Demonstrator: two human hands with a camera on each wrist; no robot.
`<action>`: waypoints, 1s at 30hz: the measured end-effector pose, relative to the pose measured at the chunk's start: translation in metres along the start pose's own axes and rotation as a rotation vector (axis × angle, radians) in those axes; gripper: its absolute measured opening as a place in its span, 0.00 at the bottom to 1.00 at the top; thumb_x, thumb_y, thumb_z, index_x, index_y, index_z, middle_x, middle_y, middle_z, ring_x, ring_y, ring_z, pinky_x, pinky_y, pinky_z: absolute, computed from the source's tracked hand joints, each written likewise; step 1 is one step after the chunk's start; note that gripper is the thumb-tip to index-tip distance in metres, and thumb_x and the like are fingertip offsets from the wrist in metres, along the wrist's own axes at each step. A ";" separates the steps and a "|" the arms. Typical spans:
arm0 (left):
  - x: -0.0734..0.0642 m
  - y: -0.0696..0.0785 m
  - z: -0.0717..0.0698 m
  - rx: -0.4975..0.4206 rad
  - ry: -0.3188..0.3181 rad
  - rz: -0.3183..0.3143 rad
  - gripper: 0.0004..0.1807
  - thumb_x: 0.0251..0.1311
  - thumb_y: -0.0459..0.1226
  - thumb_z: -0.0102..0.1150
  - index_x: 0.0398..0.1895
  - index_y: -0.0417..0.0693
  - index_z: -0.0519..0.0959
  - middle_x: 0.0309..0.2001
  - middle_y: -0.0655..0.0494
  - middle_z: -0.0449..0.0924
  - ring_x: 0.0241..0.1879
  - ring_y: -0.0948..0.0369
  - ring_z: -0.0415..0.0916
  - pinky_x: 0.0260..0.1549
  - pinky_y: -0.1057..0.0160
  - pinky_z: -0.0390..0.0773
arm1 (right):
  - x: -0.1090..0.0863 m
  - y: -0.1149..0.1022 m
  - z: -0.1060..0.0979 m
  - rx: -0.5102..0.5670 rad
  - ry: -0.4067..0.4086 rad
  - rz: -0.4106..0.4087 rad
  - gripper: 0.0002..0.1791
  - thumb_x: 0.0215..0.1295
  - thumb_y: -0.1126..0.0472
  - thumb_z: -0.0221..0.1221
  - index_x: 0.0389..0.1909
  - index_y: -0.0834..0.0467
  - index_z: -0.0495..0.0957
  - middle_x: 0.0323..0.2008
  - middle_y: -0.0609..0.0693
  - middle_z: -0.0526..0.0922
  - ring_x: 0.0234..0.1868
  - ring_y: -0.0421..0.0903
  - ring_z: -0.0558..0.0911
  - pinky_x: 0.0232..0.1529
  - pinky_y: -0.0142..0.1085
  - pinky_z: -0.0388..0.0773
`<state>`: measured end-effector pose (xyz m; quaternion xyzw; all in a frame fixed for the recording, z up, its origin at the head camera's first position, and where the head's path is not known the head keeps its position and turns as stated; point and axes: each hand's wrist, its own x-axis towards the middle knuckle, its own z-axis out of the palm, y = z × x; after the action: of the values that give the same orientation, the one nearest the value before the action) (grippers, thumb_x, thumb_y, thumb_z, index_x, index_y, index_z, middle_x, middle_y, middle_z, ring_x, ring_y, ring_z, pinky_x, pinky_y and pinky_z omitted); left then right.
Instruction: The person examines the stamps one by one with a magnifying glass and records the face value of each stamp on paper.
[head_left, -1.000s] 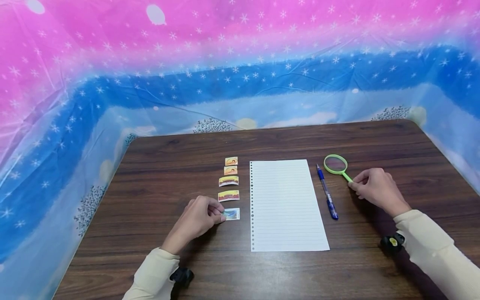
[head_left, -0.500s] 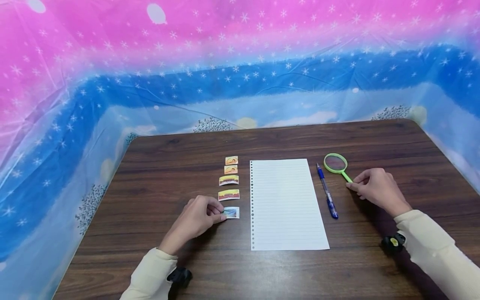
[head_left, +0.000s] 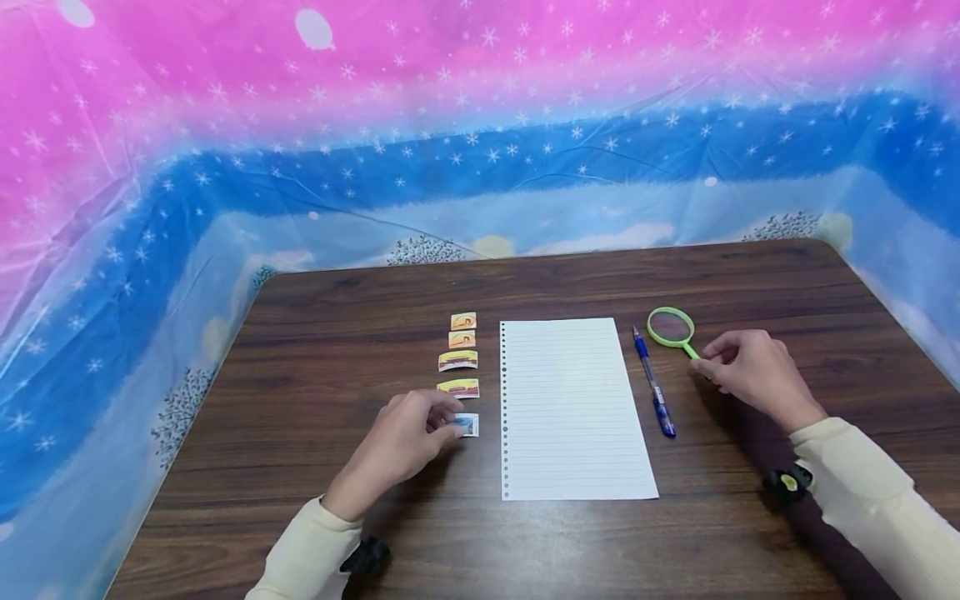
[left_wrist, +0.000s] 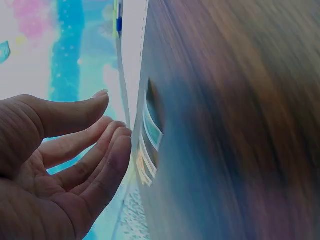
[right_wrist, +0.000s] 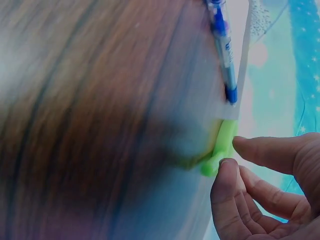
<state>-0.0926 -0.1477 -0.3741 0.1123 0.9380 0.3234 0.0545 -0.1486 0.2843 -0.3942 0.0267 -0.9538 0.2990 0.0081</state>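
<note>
My left hand (head_left: 405, 433) hovers over the nearest stamp (head_left: 468, 425), a blue-and-white one that it partly covers in the head view. In the left wrist view its thumb and fingers stand apart with nothing between them, and the stamps (left_wrist: 153, 131) lie on the table beyond. My right hand (head_left: 761, 375) is at the handle end of a green magnifying glass (head_left: 671, 327) lying on the table. The right wrist view shows its thumb and forefinger spread apart, their tips right beside the green handle (right_wrist: 225, 137).
Beyond the left hand, yellow-and-red stamps (head_left: 458, 360) and small orange stamps (head_left: 462, 322) continue the column. A lined, punched sheet of paper (head_left: 573, 408) lies mid-table. A blue pen (head_left: 654, 383) lies between paper and magnifying glass. Patterned cloth (head_left: 480, 158) surrounds the wooden table (head_left: 337, 333).
My left fingers have let go of the nearest stamp's left edge and now spread above it. My right fingers have loosened from the magnifying glass's handle, the hand rising slightly. Stamps and magnifying glass stay put.
</note>
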 end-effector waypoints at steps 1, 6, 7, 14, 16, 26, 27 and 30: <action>0.000 0.001 0.001 0.005 0.002 0.010 0.11 0.58 0.31 0.72 0.44 0.42 0.86 0.33 0.58 0.85 0.30 0.67 0.79 0.34 0.60 0.80 | 0.000 -0.002 0.001 -0.001 0.001 -0.005 0.15 0.64 0.58 0.69 0.39 0.69 0.83 0.27 0.53 0.85 0.22 0.43 0.82 0.26 0.38 0.76; 0.000 0.009 0.007 0.027 -0.011 0.049 0.16 0.58 0.32 0.73 0.50 0.42 0.86 0.44 0.51 0.86 0.38 0.61 0.83 0.40 0.55 0.82 | 0.000 -0.013 0.005 -0.002 -0.010 -0.036 0.15 0.63 0.58 0.70 0.39 0.69 0.84 0.25 0.51 0.83 0.22 0.43 0.80 0.27 0.38 0.74; 0.000 0.010 0.008 0.035 -0.014 0.068 0.16 0.58 0.33 0.73 0.50 0.42 0.85 0.47 0.50 0.85 0.41 0.59 0.83 0.43 0.53 0.82 | 0.000 -0.015 0.006 -0.001 -0.014 -0.041 0.15 0.63 0.58 0.70 0.39 0.68 0.84 0.25 0.50 0.83 0.22 0.43 0.80 0.27 0.38 0.74; 0.001 0.018 0.018 0.080 -0.066 0.174 0.17 0.61 0.34 0.71 0.53 0.40 0.84 0.54 0.46 0.83 0.59 0.49 0.77 0.56 0.46 0.77 | 0.000 -0.027 0.013 0.003 -0.049 -0.068 0.14 0.63 0.56 0.70 0.37 0.66 0.85 0.23 0.48 0.83 0.23 0.43 0.79 0.28 0.39 0.73; 0.002 0.021 0.022 0.079 -0.081 0.197 0.17 0.61 0.34 0.71 0.53 0.39 0.84 0.53 0.46 0.84 0.58 0.50 0.78 0.55 0.46 0.77 | 0.000 -0.030 0.015 -0.002 -0.055 -0.077 0.14 0.63 0.56 0.70 0.36 0.65 0.85 0.22 0.47 0.82 0.23 0.43 0.78 0.27 0.38 0.73; 0.003 0.033 0.037 0.125 -0.183 0.278 0.19 0.64 0.35 0.68 0.56 0.34 0.81 0.59 0.40 0.80 0.61 0.48 0.76 0.61 0.48 0.74 | 0.000 -0.036 0.029 -0.044 -0.070 -0.090 0.15 0.60 0.52 0.72 0.30 0.62 0.86 0.24 0.47 0.83 0.24 0.43 0.77 0.26 0.38 0.73; 0.003 0.034 0.038 0.133 -0.194 0.284 0.20 0.64 0.35 0.68 0.56 0.34 0.81 0.60 0.40 0.79 0.62 0.48 0.75 0.62 0.49 0.74 | 0.000 -0.036 0.030 -0.046 -0.071 -0.090 0.15 0.60 0.52 0.72 0.30 0.61 0.85 0.25 0.47 0.83 0.24 0.43 0.77 0.27 0.39 0.73; 0.003 0.036 0.040 0.152 -0.223 0.311 0.21 0.65 0.36 0.67 0.58 0.34 0.80 0.63 0.39 0.77 0.65 0.48 0.73 0.64 0.49 0.72 | 0.000 -0.036 0.033 -0.050 -0.079 -0.084 0.16 0.60 0.51 0.72 0.29 0.61 0.85 0.24 0.48 0.83 0.24 0.42 0.77 0.27 0.39 0.74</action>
<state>-0.0826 -0.0952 -0.3835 0.2947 0.9192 0.2419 0.0985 -0.1464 0.2361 -0.4003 0.0780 -0.9586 0.2734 -0.0163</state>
